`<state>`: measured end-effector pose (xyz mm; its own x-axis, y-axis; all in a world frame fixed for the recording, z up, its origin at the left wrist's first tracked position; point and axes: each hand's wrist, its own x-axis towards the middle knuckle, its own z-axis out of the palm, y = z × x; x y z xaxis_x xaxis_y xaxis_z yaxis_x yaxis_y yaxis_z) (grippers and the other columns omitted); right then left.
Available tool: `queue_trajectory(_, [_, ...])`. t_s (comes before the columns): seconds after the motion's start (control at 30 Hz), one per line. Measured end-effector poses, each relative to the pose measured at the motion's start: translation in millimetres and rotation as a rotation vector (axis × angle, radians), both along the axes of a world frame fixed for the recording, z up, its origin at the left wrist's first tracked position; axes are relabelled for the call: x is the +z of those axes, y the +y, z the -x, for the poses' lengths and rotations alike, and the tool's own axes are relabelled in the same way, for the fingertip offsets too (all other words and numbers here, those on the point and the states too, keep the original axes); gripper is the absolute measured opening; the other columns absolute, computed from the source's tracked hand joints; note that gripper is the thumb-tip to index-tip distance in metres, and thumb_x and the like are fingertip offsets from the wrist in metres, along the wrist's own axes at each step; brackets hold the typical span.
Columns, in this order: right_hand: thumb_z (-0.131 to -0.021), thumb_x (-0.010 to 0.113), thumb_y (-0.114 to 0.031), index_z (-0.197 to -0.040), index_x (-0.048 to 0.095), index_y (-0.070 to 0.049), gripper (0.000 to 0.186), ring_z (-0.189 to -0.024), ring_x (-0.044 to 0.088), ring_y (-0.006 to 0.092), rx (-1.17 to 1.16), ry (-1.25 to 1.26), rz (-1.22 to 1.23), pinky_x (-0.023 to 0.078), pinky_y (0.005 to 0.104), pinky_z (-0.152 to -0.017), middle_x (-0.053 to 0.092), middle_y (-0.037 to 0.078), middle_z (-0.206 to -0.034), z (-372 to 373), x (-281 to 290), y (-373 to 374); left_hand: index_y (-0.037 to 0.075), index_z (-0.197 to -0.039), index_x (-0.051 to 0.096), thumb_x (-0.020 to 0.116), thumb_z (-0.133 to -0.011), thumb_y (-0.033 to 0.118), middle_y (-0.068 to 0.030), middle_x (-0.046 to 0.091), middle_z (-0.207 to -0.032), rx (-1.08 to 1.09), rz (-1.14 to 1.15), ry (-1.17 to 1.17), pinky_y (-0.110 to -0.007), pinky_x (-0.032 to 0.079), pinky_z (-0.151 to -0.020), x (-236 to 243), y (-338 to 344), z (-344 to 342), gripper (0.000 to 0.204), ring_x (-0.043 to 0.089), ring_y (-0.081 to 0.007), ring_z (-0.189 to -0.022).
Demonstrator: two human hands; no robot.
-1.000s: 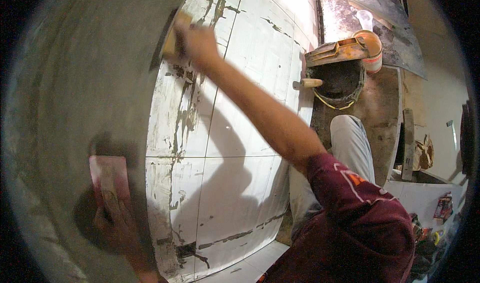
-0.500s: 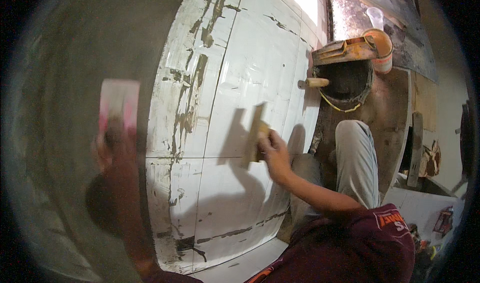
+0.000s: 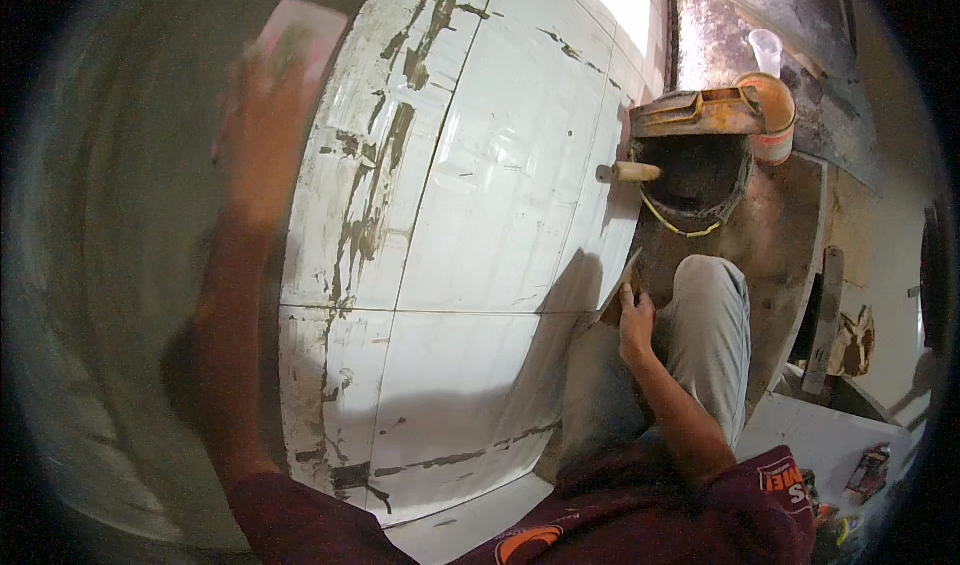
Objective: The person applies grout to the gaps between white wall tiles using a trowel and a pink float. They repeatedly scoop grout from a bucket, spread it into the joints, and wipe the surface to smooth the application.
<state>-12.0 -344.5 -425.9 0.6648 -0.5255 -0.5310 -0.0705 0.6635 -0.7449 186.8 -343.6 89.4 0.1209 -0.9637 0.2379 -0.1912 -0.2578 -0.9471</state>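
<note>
My left hand [image 3: 258,135], blurred, grips a pale pink rectangular float [image 3: 297,27] against grey plaster [image 3: 120,215] at the left, near its border with the white tiles [image 3: 490,165]. The tiles carry streaks of grey smear. My right hand [image 3: 637,320] is closed on a trowel [image 3: 630,270] held low beside my knee [image 3: 712,300], the tool seen nearly edge-on. My forearms reach up from maroon sleeves.
A black bucket [image 3: 700,185] stands beyond the tiles, a wooden-handled tool [image 3: 632,172] at its rim and a dirty orange tool [image 3: 697,115] across it. Behind sit an orange bucket [image 3: 770,140] and a clear plastic container [image 3: 766,50]. Boards [image 3: 830,310] and small items lie at the right.
My left hand has slid the pink float upward along the grey plaster. My right hand has drawn the trowel down from the top of the tiles to beside my knee.
</note>
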Motion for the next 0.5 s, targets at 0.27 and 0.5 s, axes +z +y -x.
queue_trajectory(0.27, [-0.094, 0.053, -0.044, -0.136, 0.036, 0.011, 0.071, -0.123, 0.046, 0.0344, 0.163, 0.046, -0.015, 0.036, 0.0395, -0.101, 0.044, 0.026, -0.136, 2, -7, 19, 0.018, -0.124, 0.054, 0.052, -0.091, 0.022, -0.0122, 0.048, -0.123, 0.038, -0.008, -0.016, -0.045, 0.048, -0.088, -1, -28, 13, 0.034, 0.051, -0.0342, -0.111])
queue_trajectory(0.5, [-0.093, 0.058, -0.043, -0.138, 0.033, 0.010, 0.074, -0.116, 0.050, 0.0276, 0.146, 0.030, -0.049, 0.039, 0.0368, -0.098, 0.048, 0.021, -0.131, 6, -8, 22, 0.020, -0.129, 0.050, 0.049, -0.091, 0.021, -0.0148, 0.048, -0.123, 0.088, 0.127, 0.034, -0.046, 0.049, -0.086, 3, -78, -33, 0.038, 0.052, -0.0357, -0.111])
